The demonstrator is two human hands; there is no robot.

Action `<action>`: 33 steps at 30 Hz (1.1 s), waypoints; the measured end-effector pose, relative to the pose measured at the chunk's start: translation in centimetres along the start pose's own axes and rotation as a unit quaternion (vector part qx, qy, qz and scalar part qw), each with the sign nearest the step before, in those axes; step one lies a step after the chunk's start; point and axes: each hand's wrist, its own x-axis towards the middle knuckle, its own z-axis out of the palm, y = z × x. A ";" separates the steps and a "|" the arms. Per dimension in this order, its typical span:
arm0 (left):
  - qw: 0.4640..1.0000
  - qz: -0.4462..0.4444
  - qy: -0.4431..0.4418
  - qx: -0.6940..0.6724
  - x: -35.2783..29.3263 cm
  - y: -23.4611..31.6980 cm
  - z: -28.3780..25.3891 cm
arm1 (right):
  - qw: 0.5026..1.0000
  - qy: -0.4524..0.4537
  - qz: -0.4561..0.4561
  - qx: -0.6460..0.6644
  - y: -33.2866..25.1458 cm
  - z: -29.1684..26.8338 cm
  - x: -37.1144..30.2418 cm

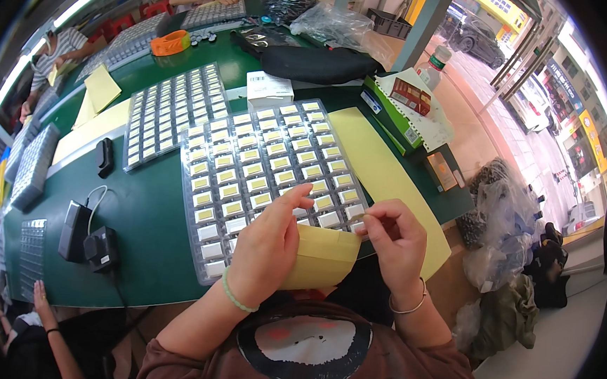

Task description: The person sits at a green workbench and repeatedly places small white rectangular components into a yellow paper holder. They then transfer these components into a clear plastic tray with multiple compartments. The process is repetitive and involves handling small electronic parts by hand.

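Note:
In front of me lies a clear plastic tray [193,232] with rows of small white rectangular pieces. Most of them bear a yellow label on top; several white pieces [211,251] along the near side show plain tops. My left hand [266,242] grips a folded yellow sheet [323,256] over the tray's near edge, its index finger stretched out above the pieces. At the tray's near right corner my right hand [396,243] is closed in a pinch, thumb and index finger together beside the sheet's right end. What sits between those fingertips is too small to make out.
A second filled tray [133,125] lies behind to the left. Black power adapters [102,249] sit on the green table [163,278]. Farther back are a white box [269,88], a black pouch [319,64] and a green carton [393,118]. Co-workers sit around the table.

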 end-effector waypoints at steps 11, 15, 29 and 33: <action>0.997 -0.049 -0.006 0.062 -2.0 -0.2 -4.0 | 0.994 -0.069 -0.008 -0.082 -0.7 4.3 2.6; 0.995 -0.056 -0.028 0.080 -2.0 -0.5 -3.9 | 0.989 -0.075 -0.030 -0.122 -0.1 5.6 2.9; 0.993 -0.038 -0.055 0.093 -2.1 -0.9 -4.2 | 0.980 -0.065 0.083 -0.171 -0.7 7.0 3.1; 0.993 -0.040 -0.060 0.096 -2.0 -0.8 -4.2 | 0.978 -0.077 0.106 -0.164 -0.5 6.8 3.3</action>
